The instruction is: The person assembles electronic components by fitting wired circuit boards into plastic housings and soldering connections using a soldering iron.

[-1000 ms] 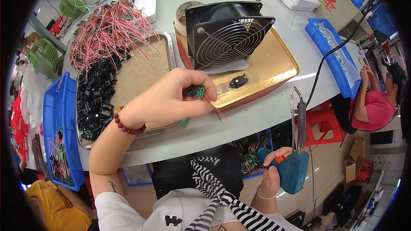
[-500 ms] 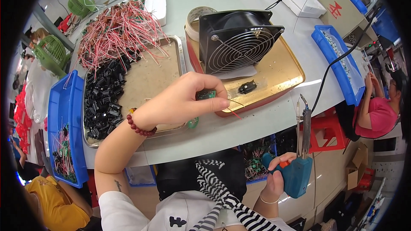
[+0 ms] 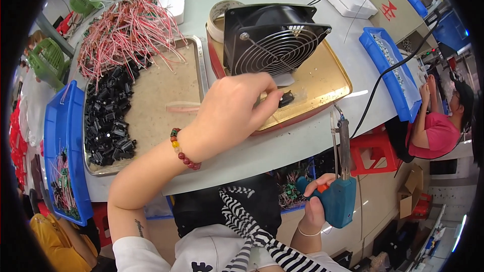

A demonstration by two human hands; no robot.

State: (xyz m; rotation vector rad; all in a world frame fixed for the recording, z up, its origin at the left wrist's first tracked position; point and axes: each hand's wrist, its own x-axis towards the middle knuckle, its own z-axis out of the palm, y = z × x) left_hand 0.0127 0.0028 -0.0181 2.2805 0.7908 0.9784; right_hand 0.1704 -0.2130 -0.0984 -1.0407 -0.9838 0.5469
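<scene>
My left hand (image 3: pixel 237 105) reaches over the front of a gold tin (image 3: pixel 322 83), its thumb and forefinger pinched together beside a small black plastic part (image 3: pixel 287 99). Whatever lies between those fingertips is hidden by the hand. The black part rests on a strip of clear tape on the tin. Low on the right, my right hand (image 3: pixel 316 204) grips a teal soldering gun (image 3: pixel 341 204) by its handle, fingers near the orange trigger. The gun's metal tip (image 3: pixel 339 113) points up and away, apart from the black part.
A black fan (image 3: pixel 275 45) with a wire grille stands on the tin, a tape roll (image 3: pixel 217 26) behind it. Left is a metal tray (image 3: pixel 199 65) with black plastic parts (image 3: pixel 108 116) and red-and-white wires (image 3: pixel 131 35). Blue bins flank the table; a person in pink (image 3: pixel 438 133) sits right.
My left hand has moved forward and right to the black part, and the red and dark wires at its fingertips are now out of sight. My right hand still holds the soldering gun low.
</scene>
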